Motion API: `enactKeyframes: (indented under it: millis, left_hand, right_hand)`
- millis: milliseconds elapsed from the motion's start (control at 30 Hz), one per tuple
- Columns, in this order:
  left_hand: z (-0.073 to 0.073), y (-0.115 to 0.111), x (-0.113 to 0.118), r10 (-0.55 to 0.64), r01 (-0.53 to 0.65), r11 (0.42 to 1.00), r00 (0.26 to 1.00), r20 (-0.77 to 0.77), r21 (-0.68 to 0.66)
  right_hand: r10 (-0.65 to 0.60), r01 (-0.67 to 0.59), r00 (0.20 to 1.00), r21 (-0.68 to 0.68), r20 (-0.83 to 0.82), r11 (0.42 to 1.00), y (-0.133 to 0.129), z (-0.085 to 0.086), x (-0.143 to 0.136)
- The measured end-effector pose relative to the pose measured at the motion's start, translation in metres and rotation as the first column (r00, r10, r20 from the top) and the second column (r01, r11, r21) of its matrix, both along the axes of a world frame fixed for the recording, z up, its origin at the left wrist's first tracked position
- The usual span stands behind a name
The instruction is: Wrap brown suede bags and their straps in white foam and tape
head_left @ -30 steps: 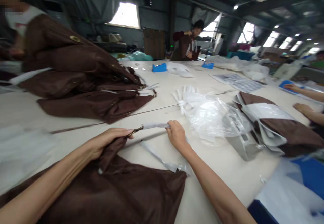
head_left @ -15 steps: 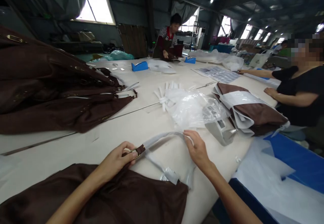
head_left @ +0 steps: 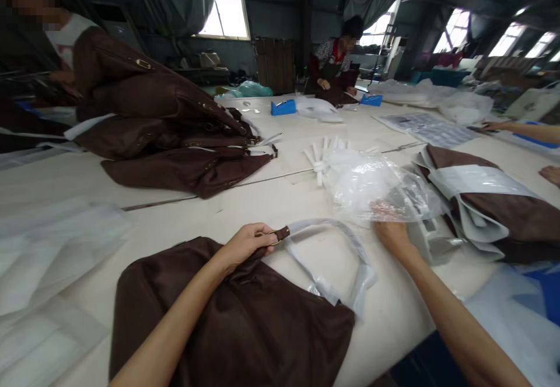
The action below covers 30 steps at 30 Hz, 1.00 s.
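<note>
A dark brown bag (head_left: 236, 317) lies on the pale table in front of me. My left hand (head_left: 254, 241) pinches the metal ring at the end of its strap (head_left: 341, 229), which is wrapped in whitish film and arches to the right. Past the strap, my right hand (head_left: 391, 224) is at a heap of clear plastic (head_left: 367, 183); the film covers its fingers, so their grip is hidden. White strips (head_left: 320, 162) stick out at the heap's left side.
Brown bags (head_left: 175, 142) are piled at the left, with a person behind them. At the right lies a brown bundle (head_left: 494, 200) with white wrapping. Blue tape dispensers (head_left: 283, 107) stand farther back near another person. Translucent sheets (head_left: 48, 259) lie at the left edge.
My right hand has left the strap and moved right and away to the clear plastic. My left hand still holds the ring. The view has swung left, bringing another person into sight.
</note>
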<state>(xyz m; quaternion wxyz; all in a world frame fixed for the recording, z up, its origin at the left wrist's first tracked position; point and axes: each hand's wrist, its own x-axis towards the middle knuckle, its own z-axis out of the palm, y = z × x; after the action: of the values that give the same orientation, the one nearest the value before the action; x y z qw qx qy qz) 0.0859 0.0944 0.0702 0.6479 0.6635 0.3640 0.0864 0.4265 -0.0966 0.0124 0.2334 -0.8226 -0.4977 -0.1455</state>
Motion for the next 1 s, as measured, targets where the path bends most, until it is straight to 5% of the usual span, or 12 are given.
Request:
enactKeyframes:
  millis: [167, 267, 333, 400, 500, 567, 767, 933, 1000]
  left_hand:
    - [-0.005, 0.003, -0.004, 0.041, -0.039, 0.999, 0.998, 0.049, -0.037]
    - [-0.007, 0.004, -0.007, 0.054, -0.048, 0.997, 0.995, 0.085, -0.067]
    - [-0.007, 0.005, -0.008, 0.056, -0.047, 0.995, 0.993, 0.103, -0.090]
    - [-0.007, 0.005, -0.008, 0.061, -0.048, 0.993, 0.991, 0.121, -0.106]
    - [-0.005, 0.005, -0.010, 0.075, -0.057, 0.992, 0.985, 0.155, -0.117]
    - [-0.004, 0.004, -0.011, 0.081, -0.061, 0.991, 0.981, 0.176, -0.119]
    - [-0.003, 0.003, -0.015, 0.098, -0.076, 0.990, 0.976, 0.194, -0.119]
    - [-0.001, 0.002, -0.017, 0.099, -0.081, 0.992, 0.975, 0.197, -0.095]
    - [-0.001, 0.002, -0.016, 0.093, -0.077, 0.993, 0.976, 0.195, -0.090]
  right_hand:
    - [-0.077, 0.072, 0.996, 0.088, 0.052, 0.993, -0.058, 0.013, -0.032]
    - [-0.284, 0.300, 0.952, 0.163, -0.116, 0.940, -0.102, 0.037, -0.073]
    - [-0.397, 0.499, 0.806, 0.144, -0.439, 0.854, -0.120, 0.051, -0.103]
    - [-0.275, 0.568, 0.561, 0.122, -0.781, 0.814, -0.122, 0.058, -0.131]
    - [0.048, 0.509, 0.122, 0.104, -0.991, 0.855, -0.098, 0.052, -0.166]
    - [0.116, 0.439, -0.086, 0.067, -0.990, 0.896, -0.072, 0.044, -0.184]
    - [0.181, 0.329, -0.215, 0.103, -0.960, 0.939, 0.007, 0.033, -0.220]
    - [0.097, 0.139, -0.314, 0.055, -0.945, 0.989, 0.046, 0.030, -0.236]
    - [0.169, 0.135, -0.339, 0.130, -0.926, 0.982, 0.058, 0.029, -0.235]
